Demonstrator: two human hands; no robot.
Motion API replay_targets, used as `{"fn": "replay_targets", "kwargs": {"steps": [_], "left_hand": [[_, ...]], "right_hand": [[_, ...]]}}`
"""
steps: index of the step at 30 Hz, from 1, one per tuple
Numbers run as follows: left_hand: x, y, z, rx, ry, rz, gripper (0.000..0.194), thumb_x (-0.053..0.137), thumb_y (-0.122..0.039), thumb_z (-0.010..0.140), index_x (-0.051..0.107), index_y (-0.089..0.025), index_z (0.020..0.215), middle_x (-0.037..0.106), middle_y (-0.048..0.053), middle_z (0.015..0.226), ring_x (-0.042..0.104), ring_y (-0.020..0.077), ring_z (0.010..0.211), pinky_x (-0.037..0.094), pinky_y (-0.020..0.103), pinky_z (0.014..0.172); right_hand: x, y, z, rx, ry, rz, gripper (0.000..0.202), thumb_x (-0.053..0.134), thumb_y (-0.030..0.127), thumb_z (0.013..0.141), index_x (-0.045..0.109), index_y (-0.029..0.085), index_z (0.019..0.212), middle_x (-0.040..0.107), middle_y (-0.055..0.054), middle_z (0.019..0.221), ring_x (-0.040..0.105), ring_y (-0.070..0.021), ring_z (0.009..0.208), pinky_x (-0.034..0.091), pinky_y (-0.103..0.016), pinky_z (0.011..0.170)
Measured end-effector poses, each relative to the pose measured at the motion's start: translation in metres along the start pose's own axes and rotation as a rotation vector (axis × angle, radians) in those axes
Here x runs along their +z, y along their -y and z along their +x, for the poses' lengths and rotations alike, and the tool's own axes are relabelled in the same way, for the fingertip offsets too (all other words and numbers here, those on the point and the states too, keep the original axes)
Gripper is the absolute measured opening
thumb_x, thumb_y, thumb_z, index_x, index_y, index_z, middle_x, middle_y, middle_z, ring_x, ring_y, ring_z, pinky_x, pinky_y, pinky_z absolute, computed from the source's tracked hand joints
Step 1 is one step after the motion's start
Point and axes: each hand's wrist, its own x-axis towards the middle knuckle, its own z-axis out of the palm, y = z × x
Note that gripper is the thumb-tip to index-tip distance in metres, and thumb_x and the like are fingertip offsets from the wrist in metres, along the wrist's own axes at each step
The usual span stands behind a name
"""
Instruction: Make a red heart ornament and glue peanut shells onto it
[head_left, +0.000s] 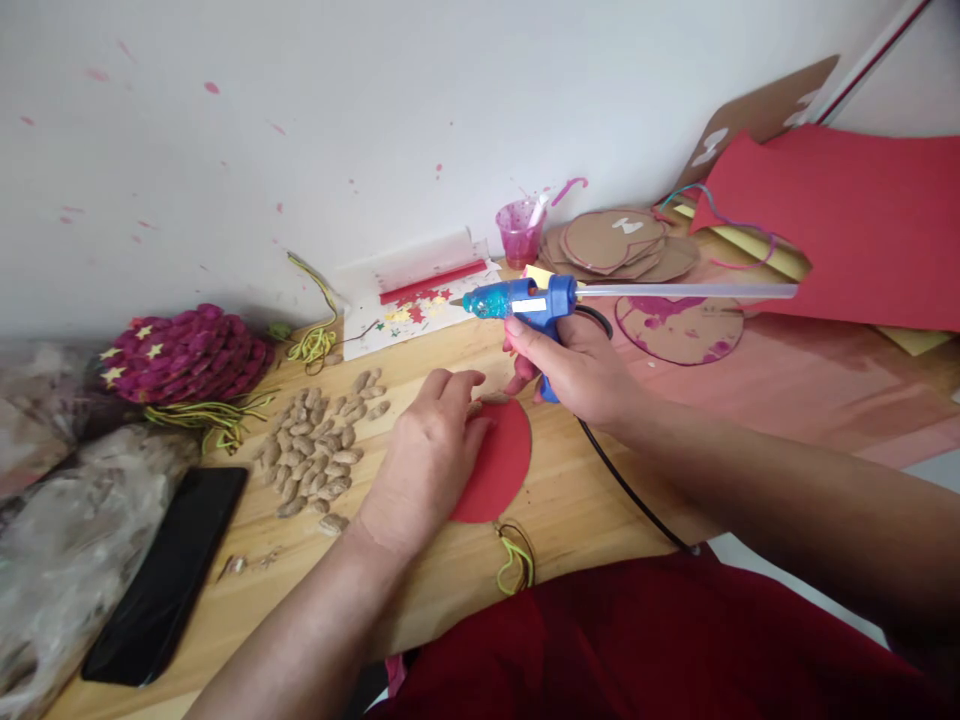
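Observation:
My right hand (581, 365) is wrapped round the grip of a blue hot glue gun (499, 300). The gun's nozzle points left, and a long clear glue stick (682, 291) sticks out of its back. On the table lies a red round disc (499, 465), partly covered by my left hand (429, 455). The bent fingers of that hand press on a peanut at the disc's far edge, mostly hidden by them. Beside the fingertips another peanut (493, 398) rests on the same edge. A yellow-green string (516, 560) hangs from the near edge of the disc.
Loose peanuts (311, 450) lie left of my left hand. Farther left are a black phone (169, 575), plastic bags (82, 540) and stacked magenta peanut discs (191, 355). Behind stand a stained cup (519, 235) and cardboard discs (615, 240). Red sheets (862, 230) are at right; a black cord (630, 490) crosses the table.

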Motion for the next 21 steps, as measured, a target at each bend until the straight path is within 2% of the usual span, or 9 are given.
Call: {"fn": "replay_targets", "kwargs": {"steps": [3,6,10,13,21], "left_hand": [[0.0003,0.0029,0.0027,-0.030,-0.026,-0.032,0.018,0.061,-0.009,0.089,0.068,-0.017,0.104,0.067,0.005,0.098,0.066,0.0146,0.076,0.056,0.028,0.072],[0.0030,0.0046,0.0037,0.016,-0.055,-0.003,0.014,0.059,-0.012,0.092,0.071,-0.018,0.097,0.068,0.005,0.094,0.066,0.0154,0.077,0.054,0.028,0.070],[0.0072,0.0050,0.0034,0.071,-0.074,0.043,0.017,0.059,-0.012,0.093,0.074,-0.018,0.094,0.068,0.005,0.091,0.065,0.0150,0.075,0.052,0.027,0.068],[0.0083,0.0042,0.0038,0.087,-0.073,0.072,0.018,0.059,-0.011,0.093,0.076,-0.018,0.093,0.068,0.005,0.089,0.064,0.0149,0.074,0.051,0.026,0.067],[0.0086,0.0026,0.0035,0.096,-0.071,0.087,0.019,0.061,-0.010,0.092,0.078,-0.019,0.093,0.068,0.004,0.089,0.063,0.0141,0.071,0.050,0.025,0.064]], "right_hand": [[-0.0004,-0.0003,-0.0007,0.011,0.013,-0.012,0.045,0.060,0.064,0.091,0.061,0.020,0.081,0.058,0.002,0.061,0.064,-0.0134,0.055,0.045,-0.022,0.044],[-0.0010,0.0001,-0.0012,-0.016,0.015,-0.034,0.045,0.060,0.063,0.091,0.060,0.020,0.081,0.058,0.001,0.062,0.066,-0.0143,0.058,0.046,-0.022,0.046],[-0.0017,-0.0006,-0.0015,-0.047,0.028,-0.068,0.043,0.061,0.062,0.091,0.060,0.020,0.082,0.059,0.002,0.062,0.068,-0.0154,0.061,0.048,-0.023,0.050],[-0.0016,-0.0034,-0.0019,-0.101,0.039,-0.111,0.037,0.060,0.056,0.094,0.060,0.021,0.082,0.060,0.002,0.063,0.066,-0.0141,0.060,0.048,-0.023,0.054],[0.0010,-0.0068,-0.0041,-0.152,-0.011,-0.229,0.031,0.059,0.049,0.096,0.063,0.022,0.082,0.061,0.002,0.066,0.060,-0.0140,0.064,0.047,-0.025,0.058]]}}
